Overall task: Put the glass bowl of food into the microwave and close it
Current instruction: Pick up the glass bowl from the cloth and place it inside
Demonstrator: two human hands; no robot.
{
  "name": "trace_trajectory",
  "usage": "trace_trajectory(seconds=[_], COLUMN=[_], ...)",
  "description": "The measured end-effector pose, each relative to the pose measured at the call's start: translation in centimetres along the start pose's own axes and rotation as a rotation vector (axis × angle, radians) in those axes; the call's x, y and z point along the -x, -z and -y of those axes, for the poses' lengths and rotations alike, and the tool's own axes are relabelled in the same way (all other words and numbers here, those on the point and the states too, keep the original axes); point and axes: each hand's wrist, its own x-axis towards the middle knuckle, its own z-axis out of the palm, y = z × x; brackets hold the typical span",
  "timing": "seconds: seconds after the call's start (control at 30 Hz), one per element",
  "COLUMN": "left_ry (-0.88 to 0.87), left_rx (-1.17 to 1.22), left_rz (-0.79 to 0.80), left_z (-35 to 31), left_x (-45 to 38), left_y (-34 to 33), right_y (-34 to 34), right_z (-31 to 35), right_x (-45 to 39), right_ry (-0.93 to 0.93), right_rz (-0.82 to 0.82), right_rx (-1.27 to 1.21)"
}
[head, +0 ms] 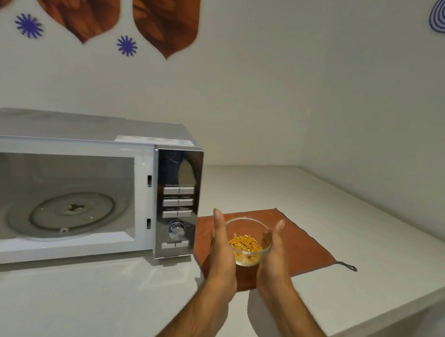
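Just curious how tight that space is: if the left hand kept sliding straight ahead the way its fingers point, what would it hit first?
Probably nothing close: the left hand points past the glass bowl over the orange cloth and bare counter, so likely the back wall. Depth is hard to judge.

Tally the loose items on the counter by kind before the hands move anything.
Microwave: 1
Glass bowl of food: 1
Orange cloth: 1
Total: 3
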Motion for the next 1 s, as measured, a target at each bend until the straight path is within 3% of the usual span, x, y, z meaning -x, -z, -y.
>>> trace_trajectory(seconds=[0.17,0.43,1.0], left_ry=[-0.014,-0.067,-0.19], left_rx=[-0.009,-0.04,0.027], left_rz=[0.07,0.055,-0.143], left_z=[-2.8,-5.8,-13.1], left_x=[4.2,7.1,4.2], left_y=[3.1,9.5,19.9], right_y=[-2.0,-6.3,-18.2], right_z=[-1.5,-4.1,-8.5], right_x=[4.4,9.8,13.2], right_ry=[0.043,0.012,-0.091], right_rz=[0.005,0.092,0.284], right_rx=[0.06,0.02,0.007])
